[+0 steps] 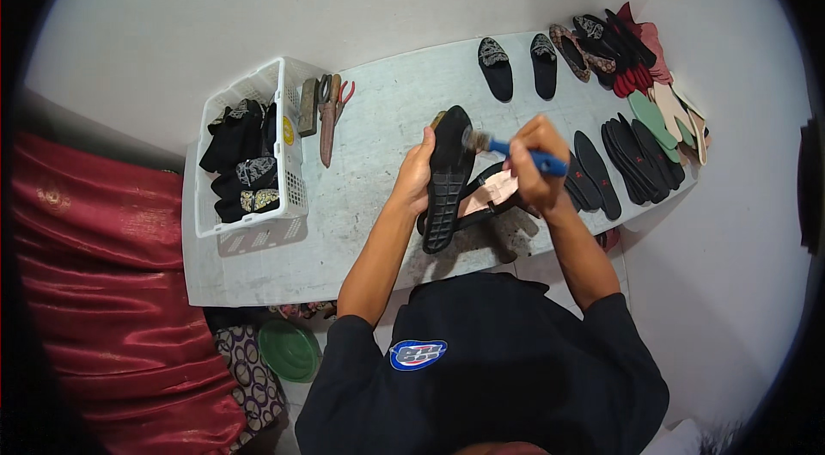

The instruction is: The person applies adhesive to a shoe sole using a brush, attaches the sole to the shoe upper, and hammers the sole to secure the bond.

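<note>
My left hand (415, 170) grips a black shoe sole (448, 171) along its left edge, holding it tilted above the table. The sole's ridged heel end points toward me, and a yellowish bit shows behind its far end. In my right hand (534, 161), somewhat blurred, is a paintbrush (500, 146) with a blue handle. The bristles are at the sole's smooth upper right part; whether they touch it I cannot tell. Beneath my hands lies a black shoe piece (488, 195) with a pale pink inside, partly hidden by the sole and my right hand.
A white basket (294, 184) of black shoe uppers stands left on the table (361, 124). Beside it lie a whetstone-like block (308, 107), scissors (328, 124) and red-handled pliers (345, 94). Finished-looking shoes (496, 73), black insoles (597, 176) and coloured pieces (655, 120) line the right.
</note>
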A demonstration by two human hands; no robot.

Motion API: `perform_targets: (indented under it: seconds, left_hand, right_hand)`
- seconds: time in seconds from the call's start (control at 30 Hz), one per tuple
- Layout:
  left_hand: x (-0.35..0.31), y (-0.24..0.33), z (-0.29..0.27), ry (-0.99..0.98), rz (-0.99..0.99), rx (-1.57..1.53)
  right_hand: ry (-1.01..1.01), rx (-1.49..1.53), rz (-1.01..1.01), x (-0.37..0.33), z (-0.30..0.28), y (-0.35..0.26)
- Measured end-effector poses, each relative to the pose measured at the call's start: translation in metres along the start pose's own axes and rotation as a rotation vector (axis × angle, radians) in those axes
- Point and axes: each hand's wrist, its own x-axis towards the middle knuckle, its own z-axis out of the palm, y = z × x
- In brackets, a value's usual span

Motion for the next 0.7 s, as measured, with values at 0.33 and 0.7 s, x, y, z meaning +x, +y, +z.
perform_targets:
  seconds: [0.33, 0.7]
  left_hand:
    - [-0.001, 0.003, 0.011, 0.052, 0.031, 0.075]
    - [0.002, 0.007, 0.022, 0.022, 0.04, 0.047]
  right_hand:
    - [-0.057, -0.192, -0.117, -0.02, -0.004, -0.003]
    - [0.054, -0.187, -0.105, -0.009, -0.007, 0.005]
